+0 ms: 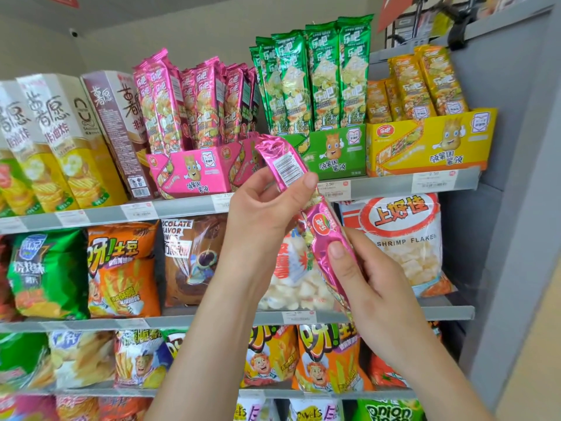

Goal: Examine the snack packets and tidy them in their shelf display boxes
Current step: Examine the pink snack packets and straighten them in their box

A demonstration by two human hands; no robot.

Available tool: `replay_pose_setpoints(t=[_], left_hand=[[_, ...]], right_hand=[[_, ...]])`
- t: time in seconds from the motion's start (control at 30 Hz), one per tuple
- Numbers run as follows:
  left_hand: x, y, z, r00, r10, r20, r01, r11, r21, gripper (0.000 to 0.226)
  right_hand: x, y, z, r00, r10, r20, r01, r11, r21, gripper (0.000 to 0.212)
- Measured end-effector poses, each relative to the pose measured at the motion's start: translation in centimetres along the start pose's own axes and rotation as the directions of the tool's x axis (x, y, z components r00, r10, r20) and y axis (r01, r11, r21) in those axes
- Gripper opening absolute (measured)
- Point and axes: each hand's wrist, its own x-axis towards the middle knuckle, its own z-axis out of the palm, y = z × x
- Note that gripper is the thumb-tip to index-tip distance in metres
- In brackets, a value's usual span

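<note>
Pinching the upper end of one pink packet [287, 167] between thumb and fingers, the left hand [267, 205] turns its printed back panel to view; the right hand [361, 271] clamps the lower end, thumb pressed on the foil. Packet is held tilted in front of the shelf edge [182, 206], just below and right of the pink display box [194, 173], clear of it. Examination judged in progress. Pink packets in the box lean unevenly; green box [331, 151] and yellow box [431, 144] stand orderly. Outstanding: return the packet, straighten the pink row.
</note>
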Motion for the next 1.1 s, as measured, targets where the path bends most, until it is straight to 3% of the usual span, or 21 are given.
replay_pose_setpoints(t=[0.2, 0.37, 0.53, 0.6, 0.7, 0.83, 0.93, 1.1], left_hand=[[-0.9, -0.4, 0.2, 0.998, -0.056, 0.04, 0.056, 0.998, -0.002, 0.026], [-2.0, -1.3, 0.6, 0.992, -0.102, 0.08, 0.101, 0.995, 0.021, 0.021], [-1.7, -1.6, 0.3, 0.997, -0.07, -0.01, 0.07, 0.997, -0.021, 0.022], [-1.5, -1.8, 0.5, 0.997, -0.053, -0.048, 0.051, 0.998, -0.046, 0.029], [-1.2, -1.8, 0.3, 0.994, -0.031, -0.103, 0.021, 0.995, -0.096, 0.039], [-1.1, -1.8, 0.3, 0.997, 0.004, -0.072, -0.012, 0.994, -0.111, 0.033], [-1.4, -2.4, 0.8, 1.0, -0.026, -0.008, 0.024, 0.992, -0.126, 0.035], [-2.2, -3.6, 1.1, 0.995, -0.083, 0.057, 0.088, 0.991, -0.103, 0.031]], right_hand=[[-0.2, 0.0, -0.2, 1.0, 0.002, -0.008, -0.003, 1.0, -0.024, 0.045], [0.3, -0.2, -0.5, 1.0, -0.005, 0.001, 0.005, 1.0, 0.0, 0.037], [-0.1, -0.5, -1.1, 0.971, 0.149, 0.187, -0.208, 0.91, 0.359, 0.03], [-0.3, -0.1, -1.3, 0.965, 0.143, 0.22, -0.224, 0.888, 0.402, 0.035], [-0.3, 0.5, -1.0, 0.977, 0.127, 0.171, -0.179, 0.927, 0.33, 0.031], [-0.5, 1.1, -0.3, 0.994, 0.088, 0.057, -0.096, 0.983, 0.154, 0.03], [-0.6, 0.9, 0.1, 0.997, 0.037, -0.068, -0.027, 0.99, 0.139, 0.031], [-0.3, 0.8, 0.5, 0.992, 0.035, -0.118, -0.018, 0.989, 0.145, 0.039]])
